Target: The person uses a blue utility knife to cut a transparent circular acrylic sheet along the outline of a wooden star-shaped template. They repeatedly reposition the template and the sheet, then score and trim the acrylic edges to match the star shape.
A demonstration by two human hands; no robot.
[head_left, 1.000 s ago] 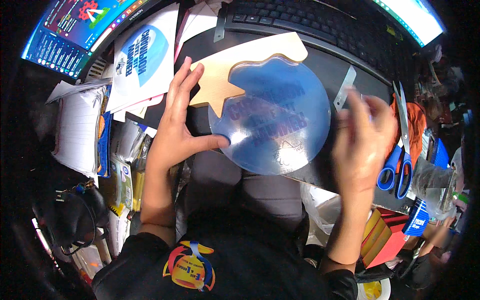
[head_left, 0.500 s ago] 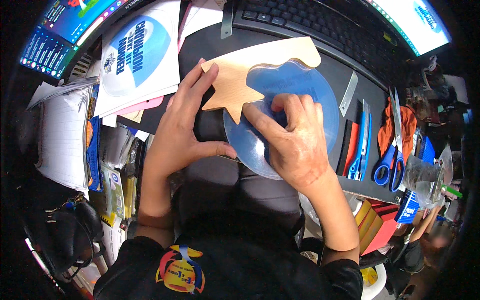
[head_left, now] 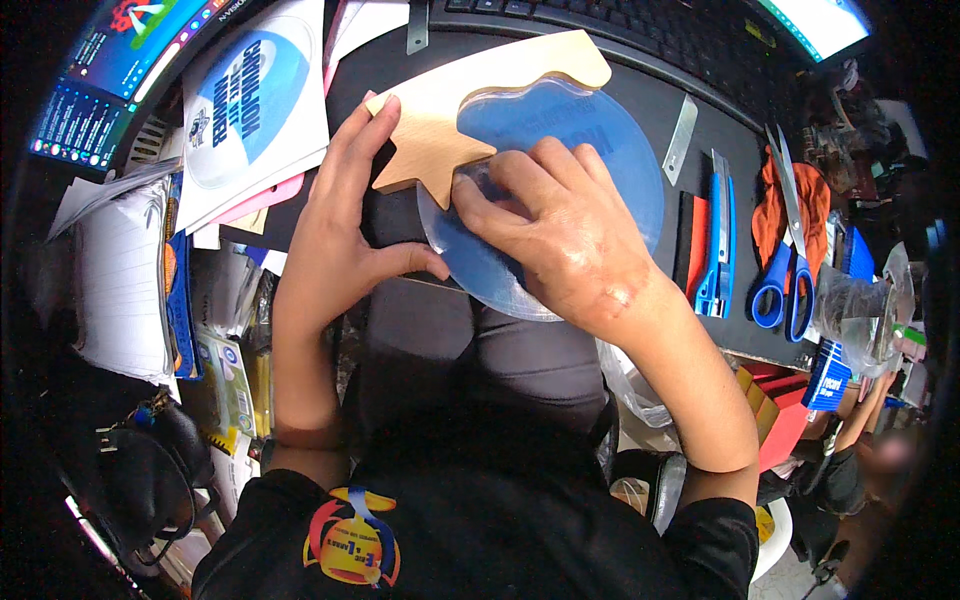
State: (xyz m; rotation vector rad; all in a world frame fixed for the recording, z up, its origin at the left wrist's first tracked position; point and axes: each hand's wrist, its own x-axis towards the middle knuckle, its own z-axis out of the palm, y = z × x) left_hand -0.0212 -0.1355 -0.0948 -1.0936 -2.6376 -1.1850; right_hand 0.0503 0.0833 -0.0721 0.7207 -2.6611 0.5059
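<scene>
A round translucent blue disc (head_left: 610, 150) lies on the dark desk in front of me, over a light wooden board (head_left: 480, 85) with a star-shaped point. My left hand (head_left: 345, 225) rests flat at the left, fingers spread along the wooden star and thumb touching the disc's left rim. My right hand (head_left: 555, 230) lies on top of the disc with fingers apart, their tips pressing at the disc's upper-left edge where it meets the wood. Neither hand grips anything.
A black keyboard (head_left: 640, 30) sits behind the board. Right of the disc lie a metal ruler (head_left: 680, 125), a blue utility knife (head_left: 716, 245), blue-handled scissors (head_left: 785, 270) and an orange cloth (head_left: 800, 200). White printed sheets (head_left: 250, 110) and paper stacks (head_left: 120, 270) crowd the left.
My right hand came from the disc's right edge onto its top, fingertips sliding to the upper-left rim. The left hand stayed at the star and rim.
</scene>
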